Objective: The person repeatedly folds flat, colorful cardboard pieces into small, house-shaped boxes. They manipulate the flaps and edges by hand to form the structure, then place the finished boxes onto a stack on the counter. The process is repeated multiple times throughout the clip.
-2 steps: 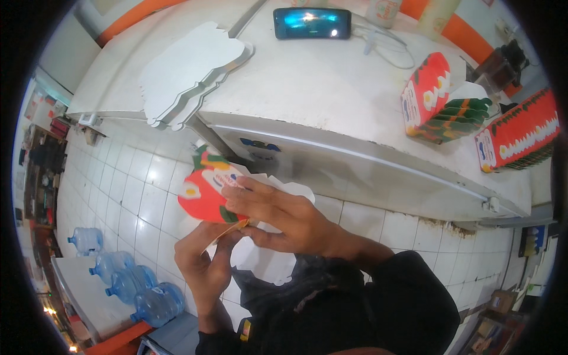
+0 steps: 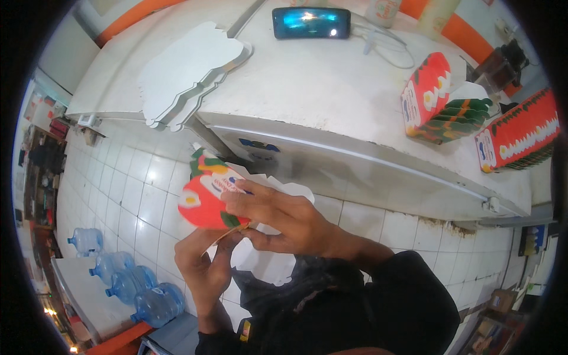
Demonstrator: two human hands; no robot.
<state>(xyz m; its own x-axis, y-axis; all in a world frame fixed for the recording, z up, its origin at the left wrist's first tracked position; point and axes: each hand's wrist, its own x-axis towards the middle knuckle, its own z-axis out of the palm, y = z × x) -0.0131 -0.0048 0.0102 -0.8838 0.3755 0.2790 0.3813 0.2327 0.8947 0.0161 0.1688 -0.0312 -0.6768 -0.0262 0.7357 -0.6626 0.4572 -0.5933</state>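
Observation:
Between my two hands is a red, green and white printed paper food box (image 2: 204,201), partly folded and held above my lap. The fingers of my right hand (image 2: 287,222) lie over its printed face, with the thumb at the lower edge. Below that, my left hand (image 2: 204,254) pinches the box's edge between thumb and fingers. White unprinted cardboard (image 2: 263,260) shows beneath my hands, in front of my black clothing. My fingers hide part of the fold.
A stack of flat white die-cut card blanks (image 2: 183,77) overhangs the white counter's (image 2: 307,83) front edge. A lit phone (image 2: 310,23) stands behind, beside a white cable (image 2: 393,47). Nested printed boxes (image 2: 441,103) and another row (image 2: 520,130) sit right. Blue water jugs (image 2: 157,305) are lower left.
The printed panel of the box has tilted slightly, its lower edge shifting a little downward. Both hands keep nearly the same place and grip.

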